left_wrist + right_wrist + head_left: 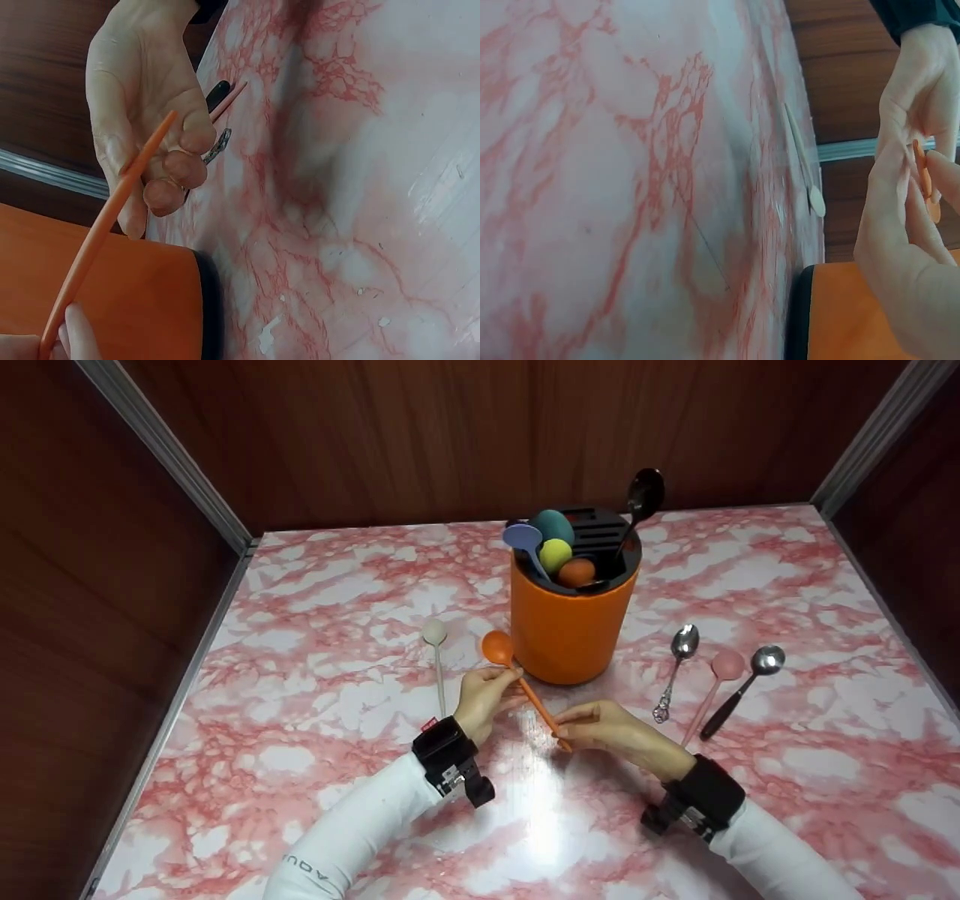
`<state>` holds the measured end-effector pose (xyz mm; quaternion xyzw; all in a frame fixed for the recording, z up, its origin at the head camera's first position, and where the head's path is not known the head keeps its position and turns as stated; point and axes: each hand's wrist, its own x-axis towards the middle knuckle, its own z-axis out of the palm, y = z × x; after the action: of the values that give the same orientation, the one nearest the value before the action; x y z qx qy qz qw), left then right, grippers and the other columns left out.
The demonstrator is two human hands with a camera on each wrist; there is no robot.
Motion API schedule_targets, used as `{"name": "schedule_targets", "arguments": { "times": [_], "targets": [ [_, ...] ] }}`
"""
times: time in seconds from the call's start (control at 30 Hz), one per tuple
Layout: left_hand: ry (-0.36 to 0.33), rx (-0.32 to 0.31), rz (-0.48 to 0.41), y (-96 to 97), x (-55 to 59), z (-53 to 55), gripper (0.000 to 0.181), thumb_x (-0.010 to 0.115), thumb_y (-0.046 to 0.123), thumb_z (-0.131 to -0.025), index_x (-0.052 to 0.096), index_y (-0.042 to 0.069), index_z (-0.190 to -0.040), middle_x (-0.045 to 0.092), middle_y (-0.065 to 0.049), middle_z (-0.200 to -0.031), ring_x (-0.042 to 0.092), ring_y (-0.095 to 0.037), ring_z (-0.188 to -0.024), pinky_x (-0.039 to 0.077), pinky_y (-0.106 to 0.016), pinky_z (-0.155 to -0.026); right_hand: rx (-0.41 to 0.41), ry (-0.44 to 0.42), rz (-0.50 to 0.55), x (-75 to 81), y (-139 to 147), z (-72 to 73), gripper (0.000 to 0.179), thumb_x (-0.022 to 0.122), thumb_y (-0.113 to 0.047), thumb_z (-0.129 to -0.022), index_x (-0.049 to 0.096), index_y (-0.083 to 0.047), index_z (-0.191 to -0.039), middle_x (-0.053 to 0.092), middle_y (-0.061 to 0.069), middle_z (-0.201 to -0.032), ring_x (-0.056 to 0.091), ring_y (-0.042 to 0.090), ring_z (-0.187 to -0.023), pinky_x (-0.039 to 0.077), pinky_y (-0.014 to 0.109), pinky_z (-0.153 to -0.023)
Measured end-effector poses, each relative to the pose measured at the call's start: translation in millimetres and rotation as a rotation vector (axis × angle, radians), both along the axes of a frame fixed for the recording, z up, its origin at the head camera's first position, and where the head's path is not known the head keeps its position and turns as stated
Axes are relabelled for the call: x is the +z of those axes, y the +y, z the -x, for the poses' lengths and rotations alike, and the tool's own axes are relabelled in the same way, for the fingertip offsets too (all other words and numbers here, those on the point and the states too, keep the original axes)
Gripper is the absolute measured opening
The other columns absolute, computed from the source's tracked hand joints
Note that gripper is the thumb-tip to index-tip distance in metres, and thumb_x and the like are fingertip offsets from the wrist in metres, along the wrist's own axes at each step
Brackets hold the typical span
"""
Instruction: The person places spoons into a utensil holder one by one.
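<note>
An orange spoon (538,703) is held aslant above the table, its bowl toward the far left. My left hand (481,697) pinches the handle just below the bowl; its fingertips show at the lower left of the left wrist view. Near the handle's other end, my right hand (611,733) has thumb and forefinger on it, the other fingers loosely bent in the left wrist view. Right behind the spoon stands an orange utensil holder (570,634) with a black slotted top. It holds a purple spoon (523,538), a black spoon (646,495) and several other colored utensils.
A cream spoon (435,634) lies left of my left hand. To the right lie an ornate silver spoon (684,643), a pink spoon (726,666) and a dark-handled metal spoon (766,661). Wooden panels (450,442) border the marbled table (322,607) at the back and sides.
</note>
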<state>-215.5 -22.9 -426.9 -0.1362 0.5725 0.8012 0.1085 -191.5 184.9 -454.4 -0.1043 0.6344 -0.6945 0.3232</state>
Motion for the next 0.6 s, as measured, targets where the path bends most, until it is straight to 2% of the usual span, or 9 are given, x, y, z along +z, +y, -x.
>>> {"name": "schedule_targets", "arguments": {
  "times": [0.17, 0.33, 0.6],
  "targets": [
    [0.002, -0.012, -0.009, 0.5, 2.1, -2.1, 0.011, 0.059, -0.006, -0.092, 0.059, -0.016, -0.098, 0.062, -0.008, -0.072, 0.063, -0.014, -0.060, 0.061, -0.033, -0.072, -0.013, 0.021, -0.047, 3.0, -1.7, -1.8, 0.034, 0.064, -0.005, -0.093, 0.058, 0.016, -0.119, 0.069, 0.012, -0.100, 0.064, 0.012, -0.086, 0.055, 0.024, -0.081],
    [0.006, -0.012, -0.032, 2.0, 6.0, -4.4, 0.010, 0.059, -0.006, -0.092, 0.059, -0.014, -0.098, 0.063, -0.012, -0.075, 0.063, -0.014, -0.061, 0.060, -0.036, -0.075, -0.008, 0.107, -0.130, 8.2, -0.9, -4.6, 0.034, 0.065, -0.010, -0.093, 0.060, 0.014, -0.117, 0.069, 0.009, -0.097, 0.059, 0.010, -0.083, 0.051, 0.023, -0.074],
    [0.037, -0.012, -0.043, 4.7, 14.6, -8.8, 0.009, 0.060, -0.005, -0.092, 0.058, -0.013, -0.097, 0.061, -0.009, -0.076, 0.063, -0.014, -0.065, 0.059, -0.039, -0.079, 0.012, 0.146, -0.090, 15.2, 5.0, -7.8, 0.027, 0.062, -0.008, -0.094, 0.061, 0.010, -0.115, 0.066, 0.008, -0.095, 0.059, 0.011, -0.085, 0.052, 0.027, -0.081]
  ]
}}
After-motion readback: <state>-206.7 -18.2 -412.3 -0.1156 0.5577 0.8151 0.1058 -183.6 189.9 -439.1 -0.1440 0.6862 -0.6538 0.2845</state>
